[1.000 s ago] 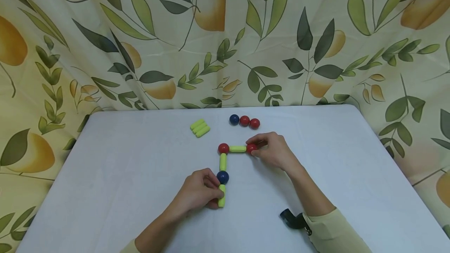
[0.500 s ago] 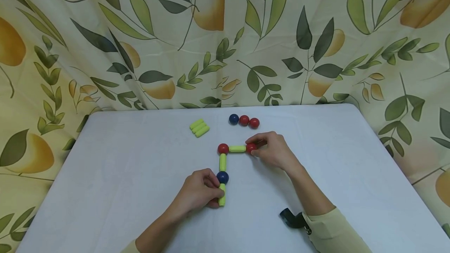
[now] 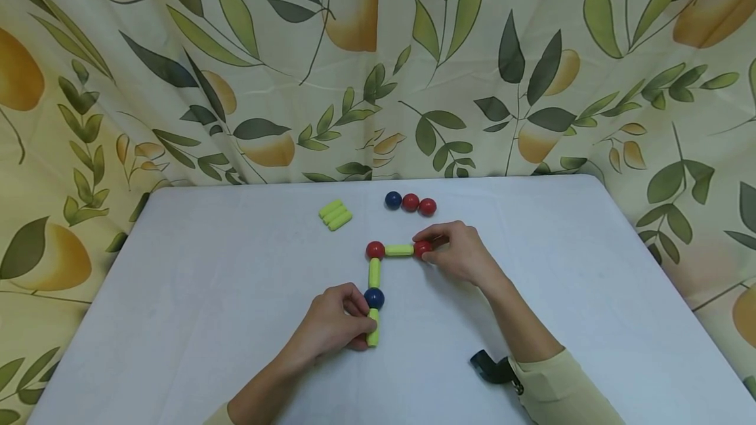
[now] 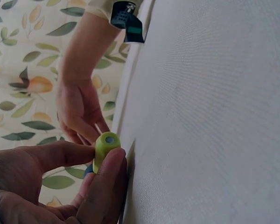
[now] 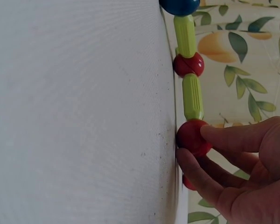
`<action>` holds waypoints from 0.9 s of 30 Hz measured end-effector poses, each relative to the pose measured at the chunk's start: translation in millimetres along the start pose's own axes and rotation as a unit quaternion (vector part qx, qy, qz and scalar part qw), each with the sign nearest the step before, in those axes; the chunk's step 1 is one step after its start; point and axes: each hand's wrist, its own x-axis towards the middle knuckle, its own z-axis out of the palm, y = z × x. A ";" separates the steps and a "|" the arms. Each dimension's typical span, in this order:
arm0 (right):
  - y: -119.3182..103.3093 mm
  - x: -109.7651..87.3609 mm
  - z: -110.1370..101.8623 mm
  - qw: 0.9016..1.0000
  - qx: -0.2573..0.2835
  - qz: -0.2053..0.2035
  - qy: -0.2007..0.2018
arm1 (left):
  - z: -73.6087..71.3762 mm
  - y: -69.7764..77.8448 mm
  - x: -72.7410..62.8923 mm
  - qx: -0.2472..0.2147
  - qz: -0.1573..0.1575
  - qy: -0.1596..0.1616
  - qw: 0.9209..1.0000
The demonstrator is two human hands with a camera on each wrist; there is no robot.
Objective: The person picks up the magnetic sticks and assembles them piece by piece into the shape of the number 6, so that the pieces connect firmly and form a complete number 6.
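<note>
My left hand (image 3: 333, 320) pinches a yellow-green magnetic rod (image 4: 102, 150) between thumb and fingers; a round metal tip shows at its end. That rod meets a blue ball (image 3: 374, 298), and a second rod (image 3: 375, 273) runs from the ball up to a red ball (image 3: 375, 250). From this corner another rod (image 5: 192, 96) leads right to a second red ball (image 5: 194, 137). Thumb and fingers of my right hand (image 3: 457, 251) grip that last ball. Together the pieces form an angled chain lying on the white table.
Farther back, several loose yellow-green rods (image 3: 335, 214) lie side by side. Right of them sit a loose blue ball (image 3: 392, 200) and two red balls (image 3: 419, 204) in a row. A black wrist device (image 3: 493, 368) juts from the right sleeve. A leaf-patterned curtain (image 3: 378, 84) hangs behind the table.
</note>
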 end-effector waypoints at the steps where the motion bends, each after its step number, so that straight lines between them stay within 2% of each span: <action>1: -0.3 -0.5 -0.2 1.000 0.000 0.000 0.000 | 0.1 0.1 0.1 0.001 0.000 0.000 1.000; 7: 0.2 -1.5 -0.8 1.000 0.000 0.000 0.001 | -0.6 1.8 -0.2 0.014 -0.003 -0.005 1.000; 11: 0.3 -0.3 -0.7 1.000 0.001 -0.004 0.000 | -6.4 4.0 -0.8 0.052 0.000 -0.002 0.999; 14: -1.0 -0.3 -1.0 1.000 0.002 -0.003 0.001 | -13.2 6.8 2.0 0.088 0.016 0.016 0.996; 23: -1.2 -1.4 -0.9 1.000 0.002 0.001 -0.001 | -29.9 19.2 28.4 0.153 0.088 0.083 0.981; 27: -0.6 -1.5 -1.0 1.000 0.003 0.001 -0.001 | -37.8 24.7 47.3 0.150 0.108 0.084 0.979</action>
